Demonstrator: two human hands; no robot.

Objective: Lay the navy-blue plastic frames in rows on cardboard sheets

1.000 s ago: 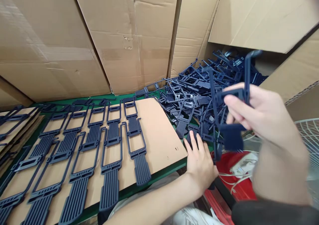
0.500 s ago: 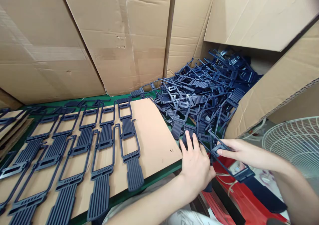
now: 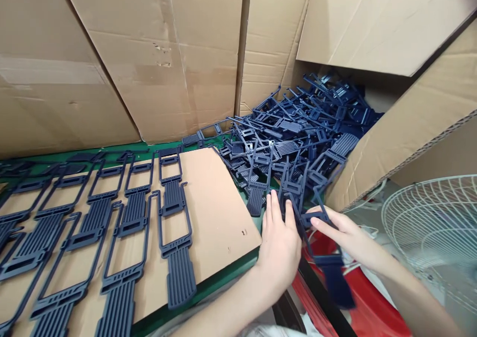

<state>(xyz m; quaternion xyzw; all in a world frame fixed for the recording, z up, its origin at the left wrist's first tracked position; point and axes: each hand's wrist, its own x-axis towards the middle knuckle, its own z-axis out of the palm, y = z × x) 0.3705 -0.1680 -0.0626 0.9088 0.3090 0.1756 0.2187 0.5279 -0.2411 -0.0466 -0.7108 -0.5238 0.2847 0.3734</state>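
Observation:
My right hand (image 3: 341, 230) pinches a dark blue plastic frame part (image 3: 333, 277) by its crossbar, between thumb and fingers. The part hangs tilted past the table edge, its flat paddle end lowest. Beside it, my left hand (image 3: 280, 240) rests at the near edge of a tangled pile of like parts (image 3: 286, 138), fingers stretched out and touching some of them. What lies under its palm is hidden. To the left, rows of the same ribbed frame parts (image 3: 181, 275) lie on a cardboard sheet (image 3: 212, 217).
Tall cardboard panels (image 3: 201, 53) stand behind the green table (image 3: 212, 280). A slanted cardboard flap (image 3: 402, 113) bounds the pile on the right. A white fan (image 3: 436, 227) and a red plastic surface (image 3: 372, 297) are at the lower right.
The frame part in my right hand has swung to hang more steeply, and that hand has come nearer my left. The whole view has shifted, so the table appears further left.

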